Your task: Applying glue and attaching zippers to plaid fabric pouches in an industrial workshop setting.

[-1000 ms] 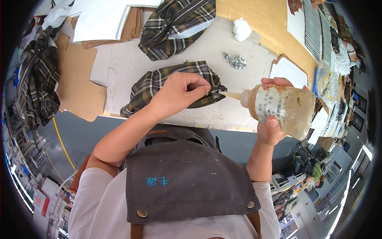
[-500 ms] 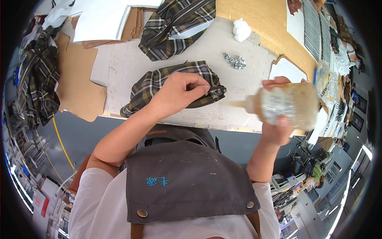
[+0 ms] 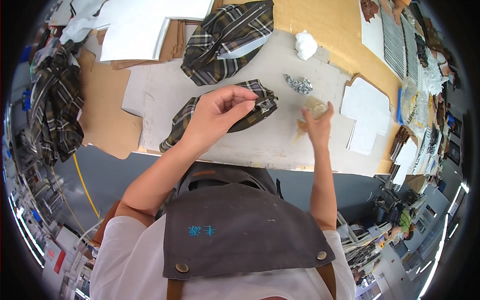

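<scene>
My left hand (image 3: 215, 112) lies over a plaid fabric pouch (image 3: 187, 112) at the middle of the table, thumb and forefinger closed at the right end of its dark zipper. Part of the pouch is hidden under that hand and wrist. To the right, my right hand (image 3: 320, 125) is wrapped round a translucent squeeze bottle (image 3: 316, 106) with a yellowish nozzle that points down and left. Just beyond the bottle sits a small heap of silvery metal pieces (image 3: 298, 84), too small to name.
Another plaid piece with a zipper (image 3: 227, 42) lies farther back. White sheets (image 3: 150, 25) are stacked over brown card at the back left. A white crumpled wad (image 3: 305, 45) and a white template-shaped sheet (image 3: 365, 110) lie to the right. More plaid cloth (image 3: 57, 100) hangs at the left.
My right hand has carried the bottle away from me and leftward, down to the tabletop near the metal pieces. My left hand has stayed by the pouch's zipper end.
</scene>
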`<state>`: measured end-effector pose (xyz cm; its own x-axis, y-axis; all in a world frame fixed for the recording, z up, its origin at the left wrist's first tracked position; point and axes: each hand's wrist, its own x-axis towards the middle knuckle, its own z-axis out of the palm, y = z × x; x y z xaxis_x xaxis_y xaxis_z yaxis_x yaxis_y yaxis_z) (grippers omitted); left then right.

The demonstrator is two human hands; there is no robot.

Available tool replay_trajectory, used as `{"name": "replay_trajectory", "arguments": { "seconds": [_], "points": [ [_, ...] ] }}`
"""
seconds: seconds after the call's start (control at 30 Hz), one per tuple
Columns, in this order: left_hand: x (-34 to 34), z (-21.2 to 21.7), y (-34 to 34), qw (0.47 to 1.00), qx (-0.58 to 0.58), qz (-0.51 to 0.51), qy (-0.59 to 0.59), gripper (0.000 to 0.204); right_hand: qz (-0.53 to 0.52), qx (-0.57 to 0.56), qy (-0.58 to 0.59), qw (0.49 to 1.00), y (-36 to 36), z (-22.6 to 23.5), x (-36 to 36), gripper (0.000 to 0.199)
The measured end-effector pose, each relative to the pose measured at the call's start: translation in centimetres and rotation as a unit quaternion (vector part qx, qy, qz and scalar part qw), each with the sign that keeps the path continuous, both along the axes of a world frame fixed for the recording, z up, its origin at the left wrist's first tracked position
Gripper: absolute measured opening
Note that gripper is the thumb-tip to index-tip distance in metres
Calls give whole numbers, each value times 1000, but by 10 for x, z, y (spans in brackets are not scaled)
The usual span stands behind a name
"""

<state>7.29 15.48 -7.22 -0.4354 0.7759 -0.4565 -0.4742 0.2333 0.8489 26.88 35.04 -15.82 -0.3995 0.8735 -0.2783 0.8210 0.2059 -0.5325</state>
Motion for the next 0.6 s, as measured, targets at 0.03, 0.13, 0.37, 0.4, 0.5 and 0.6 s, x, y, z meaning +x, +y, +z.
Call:
{"name": "replay_trajectory", "arguments": {
  "seconds": [0.03,0.13,0.37,0.4,0.5,0.6],
  "points": [
    [0,0,-1,1000,17,20,-1,15,15,6,-45,999,-8,-9,-2,86],
    [-3,2,-3,998,26,49,6,16,24,-18,-106,994,-13,-9,-11,84],
    [-4,-2,-9,994,41,99,-1,18,103,54,-207,971,-25,23,-26,68],
    [-4,-2,-9,995,41,97,0,18,100,53,-206,972,-24,21,-24,68],
    [-4,-1,-10,994,41,105,-8,18,67,52,-202,976,-22,9,-13,65],
    [-3,-2,-9,993,38,107,-10,18,87,213,-106,967,-27,9,-14,53]
  ]
}}
